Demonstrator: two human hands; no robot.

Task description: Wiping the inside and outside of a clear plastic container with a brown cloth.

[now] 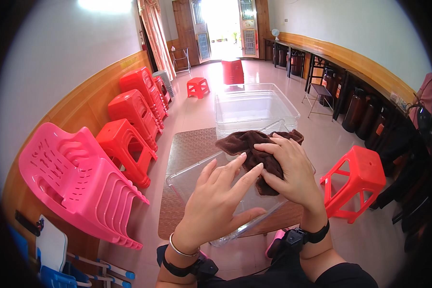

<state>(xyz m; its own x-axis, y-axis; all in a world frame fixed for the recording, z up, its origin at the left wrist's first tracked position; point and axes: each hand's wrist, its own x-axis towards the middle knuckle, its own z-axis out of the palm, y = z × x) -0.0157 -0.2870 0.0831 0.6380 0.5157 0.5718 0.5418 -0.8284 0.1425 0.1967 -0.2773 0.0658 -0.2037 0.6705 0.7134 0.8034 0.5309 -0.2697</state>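
Observation:
A dark brown cloth point(253, 144) lies bunched over a clear plastic bin point(190, 180), which is tilted on a brown patterned table point(172, 154). My right hand point(295, 169) grips the cloth between thumb and fingers. My left hand point(219, 198) is beside it with fingers spread, above the near part of the bin; whether its index fingertip touches the cloth I cannot tell. Behind the cloth, several clear plastic bins point(257, 104) are nested in a stack. The hands and cloth hide part of the tilted bin.
Pink plastic chairs point(82, 172) and red plastic stools point(129, 147) are stacked along the left wall. A red stool point(360, 180) stands at the right, near dark bottles point(354, 111) under a long narrow table point(331, 61). Further off are a small red stool point(198, 87) and an open door point(250, 28).

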